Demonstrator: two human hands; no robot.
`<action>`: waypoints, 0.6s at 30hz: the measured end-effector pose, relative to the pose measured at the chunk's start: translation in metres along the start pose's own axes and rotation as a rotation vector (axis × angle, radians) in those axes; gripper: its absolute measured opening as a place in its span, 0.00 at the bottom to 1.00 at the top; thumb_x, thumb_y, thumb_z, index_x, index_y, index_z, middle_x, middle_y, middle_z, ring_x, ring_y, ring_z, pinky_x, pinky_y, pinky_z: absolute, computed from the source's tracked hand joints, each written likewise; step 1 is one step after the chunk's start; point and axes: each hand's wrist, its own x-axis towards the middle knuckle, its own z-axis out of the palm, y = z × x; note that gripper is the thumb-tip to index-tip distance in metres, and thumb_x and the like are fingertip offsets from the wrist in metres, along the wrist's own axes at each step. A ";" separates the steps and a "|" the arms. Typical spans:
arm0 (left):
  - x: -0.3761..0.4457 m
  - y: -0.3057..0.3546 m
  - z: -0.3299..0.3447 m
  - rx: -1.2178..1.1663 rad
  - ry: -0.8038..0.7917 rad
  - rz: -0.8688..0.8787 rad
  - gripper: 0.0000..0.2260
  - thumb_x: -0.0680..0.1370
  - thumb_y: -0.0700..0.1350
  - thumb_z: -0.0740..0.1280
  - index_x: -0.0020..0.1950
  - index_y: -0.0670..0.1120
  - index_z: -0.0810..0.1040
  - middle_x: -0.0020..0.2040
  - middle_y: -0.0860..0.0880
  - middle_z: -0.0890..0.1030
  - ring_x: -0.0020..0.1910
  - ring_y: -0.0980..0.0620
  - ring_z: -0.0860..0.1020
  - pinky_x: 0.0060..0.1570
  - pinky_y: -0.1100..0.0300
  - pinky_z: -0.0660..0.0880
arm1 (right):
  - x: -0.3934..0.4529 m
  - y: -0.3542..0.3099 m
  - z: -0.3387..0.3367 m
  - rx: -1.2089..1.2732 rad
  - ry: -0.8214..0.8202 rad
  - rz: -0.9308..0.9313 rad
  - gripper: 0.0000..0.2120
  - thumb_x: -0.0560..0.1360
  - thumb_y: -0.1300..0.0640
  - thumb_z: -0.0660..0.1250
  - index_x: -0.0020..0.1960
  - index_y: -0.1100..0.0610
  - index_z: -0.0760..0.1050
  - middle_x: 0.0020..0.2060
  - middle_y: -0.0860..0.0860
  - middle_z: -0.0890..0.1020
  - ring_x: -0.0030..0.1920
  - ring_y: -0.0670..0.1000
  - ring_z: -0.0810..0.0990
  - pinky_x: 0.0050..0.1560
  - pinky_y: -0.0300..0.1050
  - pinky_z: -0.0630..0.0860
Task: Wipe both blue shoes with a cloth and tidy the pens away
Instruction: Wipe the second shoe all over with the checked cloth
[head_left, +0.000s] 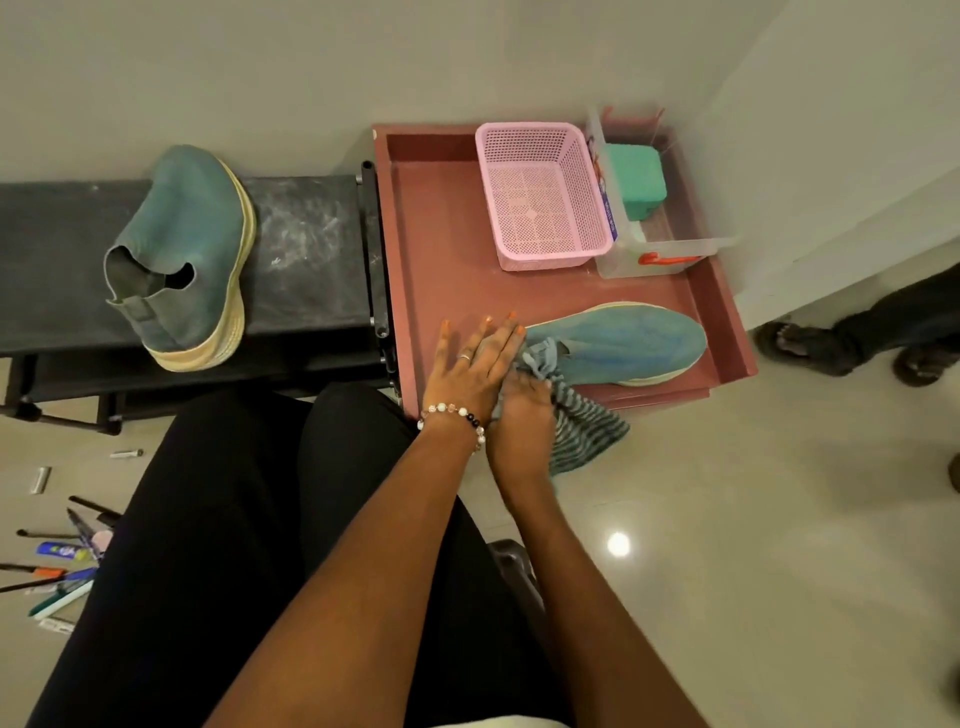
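Pale floor tiles and a plain wall frame a low reddish tray (415, 218). One blue shoe (618, 345) lies on its side in the tray's near part, toe pointing right. At its heel end, the right hand (519, 415) has fingers curled round a bunched striped cloth (582, 426), while the left hand (475, 364), fingers straight and spread, rests flat over the heel. Behind stand a pink basket (543, 192) and a clear box (660, 254). The second blue shoe (182, 249) sits on a black bench (306, 244) left of the tray. Pens (57, 566) lie scattered on the floor at far left.
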 end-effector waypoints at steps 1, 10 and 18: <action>0.000 0.000 0.000 0.003 -0.002 0.002 0.31 0.82 0.41 0.51 0.77 0.50 0.32 0.78 0.54 0.35 0.78 0.50 0.40 0.72 0.37 0.37 | 0.000 0.007 -0.003 0.004 0.005 -0.043 0.19 0.68 0.69 0.69 0.59 0.67 0.76 0.50 0.62 0.82 0.53 0.60 0.79 0.62 0.57 0.73; 0.002 -0.001 0.003 0.040 0.012 0.003 0.32 0.82 0.44 0.53 0.77 0.50 0.32 0.78 0.54 0.36 0.78 0.50 0.41 0.72 0.36 0.40 | 0.016 0.055 -0.029 -0.378 0.006 -0.147 0.25 0.56 0.67 0.77 0.53 0.64 0.80 0.41 0.58 0.83 0.47 0.60 0.81 0.70 0.64 0.57; 0.000 0.000 0.001 0.034 0.020 -0.004 0.32 0.82 0.43 0.52 0.76 0.50 0.31 0.78 0.55 0.35 0.78 0.50 0.41 0.72 0.37 0.37 | 0.004 0.046 -0.031 -0.025 -0.056 -0.228 0.20 0.67 0.65 0.62 0.58 0.60 0.79 0.51 0.56 0.83 0.53 0.56 0.80 0.71 0.62 0.57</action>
